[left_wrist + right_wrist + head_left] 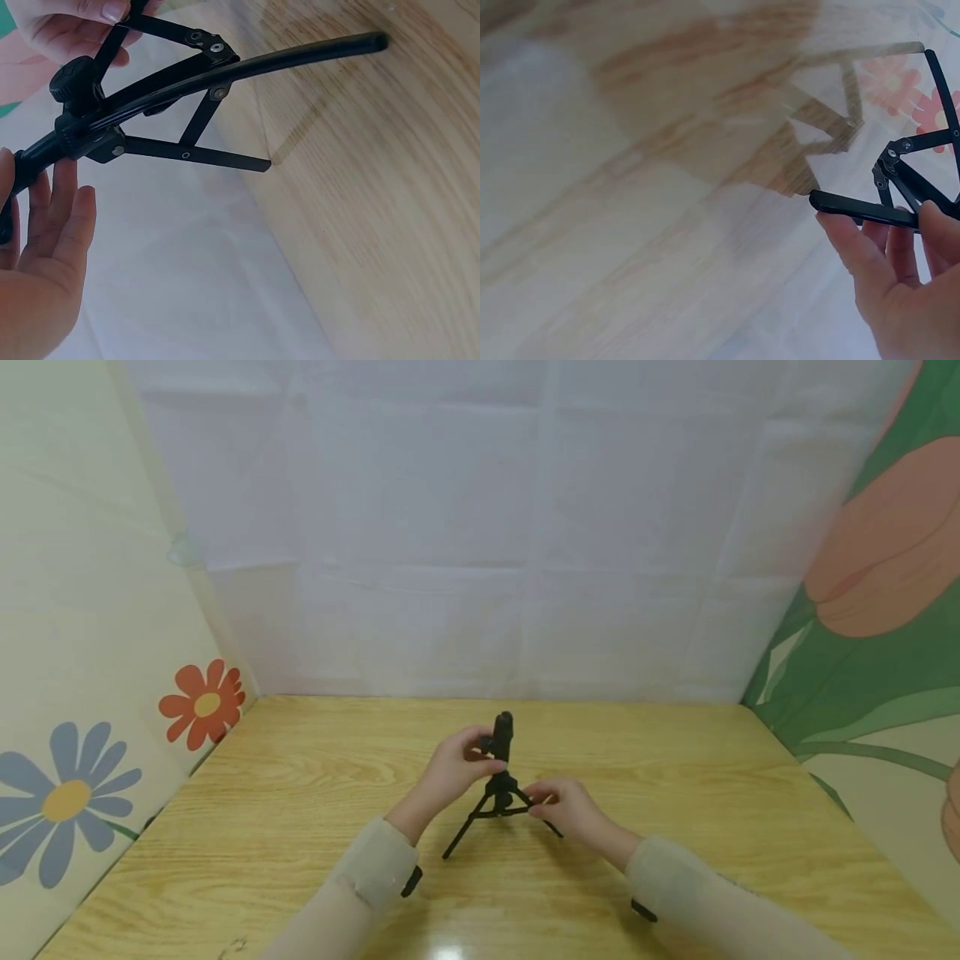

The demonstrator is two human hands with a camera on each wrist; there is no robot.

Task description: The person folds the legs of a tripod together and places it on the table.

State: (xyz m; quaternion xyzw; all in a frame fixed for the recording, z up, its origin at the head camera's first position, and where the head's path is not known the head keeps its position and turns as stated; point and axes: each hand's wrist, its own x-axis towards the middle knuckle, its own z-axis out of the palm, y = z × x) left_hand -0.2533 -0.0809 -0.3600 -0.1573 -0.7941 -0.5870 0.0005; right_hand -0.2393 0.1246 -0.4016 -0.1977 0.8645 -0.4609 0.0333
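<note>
A small black tripod (503, 739) with a fat upper column stands spread-legged near the middle of the table, upright in the head view. My left hand (453, 768) grips its column from the left, thumb across the front. In the left wrist view that hand (45, 277) holds the column below a ribbed knob (73, 79). My right hand (573, 810) pinches one leg on the right side. The right wrist view shows the fingers along this leg (870, 210), whose tip is close to the tabletop; whether it touches is unclear. Hinged braces (202, 116) join the legs to the centre.
The glossy wood-grain table (300, 827) reflects the tripod. Behind it hangs a creased white cloth (450, 527). Floral-patterned panels flank the table, the left panel (67, 568) pale and the right panel (885, 677) mostly green. Dark wrist straps show under both cuffs.
</note>
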